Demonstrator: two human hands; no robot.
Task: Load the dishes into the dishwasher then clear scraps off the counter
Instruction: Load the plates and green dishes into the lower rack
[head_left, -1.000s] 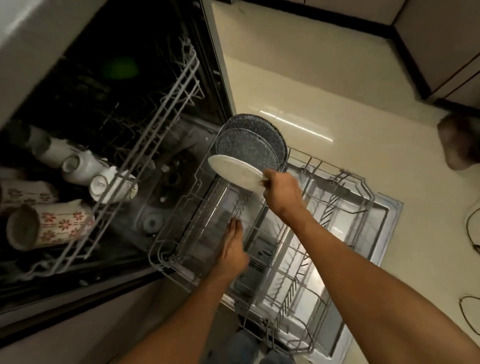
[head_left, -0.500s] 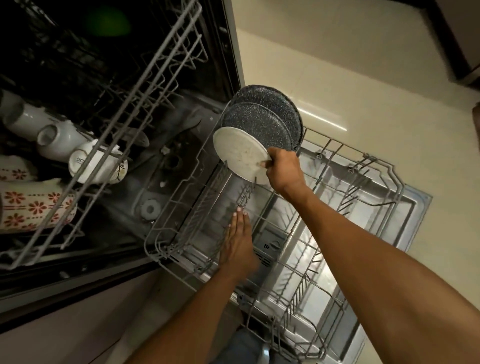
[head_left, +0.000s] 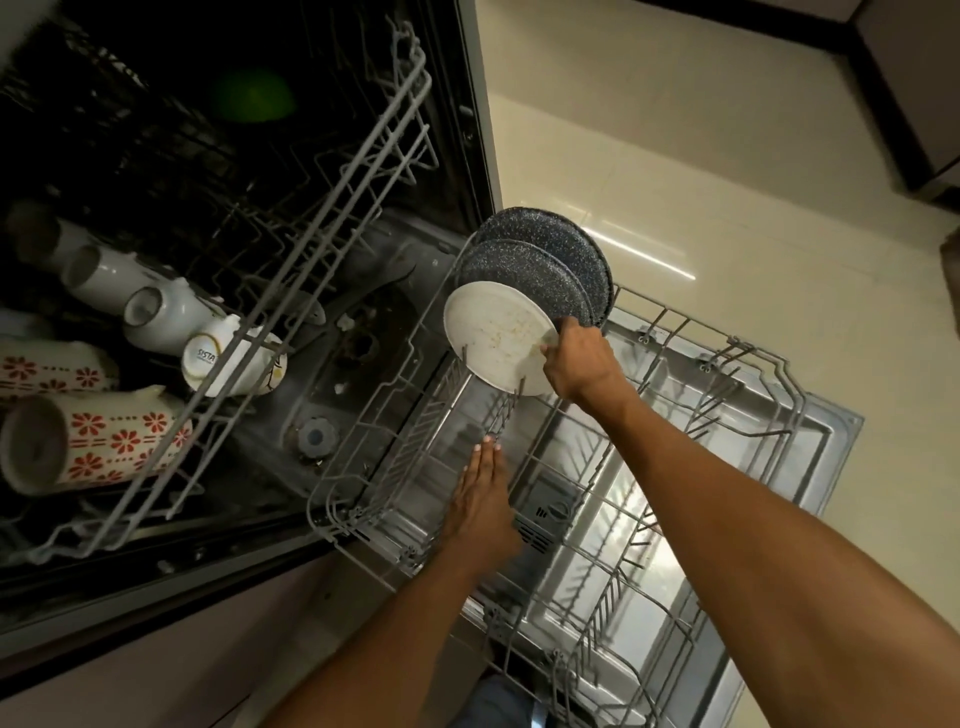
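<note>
lower rack (head_left: 727, 364) | right hand (head_left: 579, 364) grips white plate (head_left: 498, 335) | left hand (head_left: 480, 499) flat

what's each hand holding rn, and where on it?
Right hand grips the white plate by its right rim, standing it in the lower rack. Left hand holds nothing; its fingers are straight, over the rack.

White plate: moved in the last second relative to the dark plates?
Yes. The white plate in the right hand tipped from nearly flat to upright and dropped among the lower rack tines before the dark plates.
</note>
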